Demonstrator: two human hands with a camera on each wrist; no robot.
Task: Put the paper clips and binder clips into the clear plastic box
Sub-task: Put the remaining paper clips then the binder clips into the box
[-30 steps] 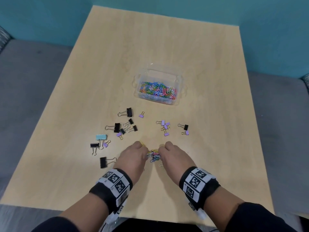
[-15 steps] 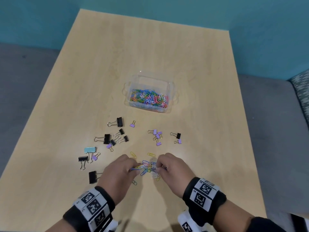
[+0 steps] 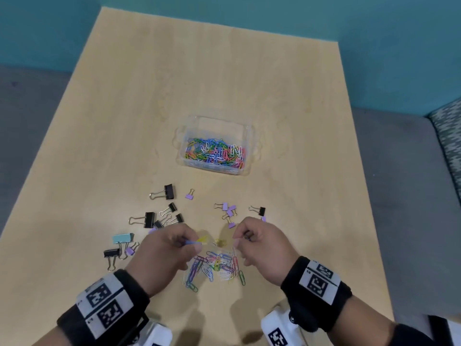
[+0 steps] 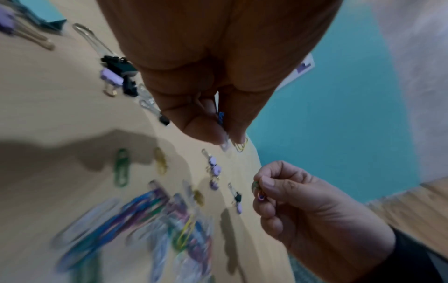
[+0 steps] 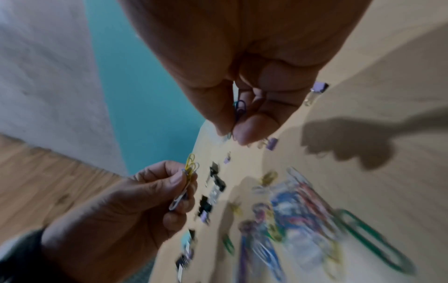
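Note:
A clear plastic box half full of coloured paper clips stands mid-table. A loose pile of paper clips lies on the wood near the front, between my two hands. My left hand is raised just above the pile and pinches a few paper clips, yellow and blue among them. My right hand pinches a few paper clips too, at the same height. Black, purple and light blue binder clips lie scattered left of and beyond the hands.
The wooden table is bounded by a teal wall at the back. More purple and black binder clips lie between my hands and the box. A patterned cushion shows at the right edge.
Both hands have lifted off the pile with pinched paper clips and moved slightly apart. The pile lies more spread out on the table than one second ago.

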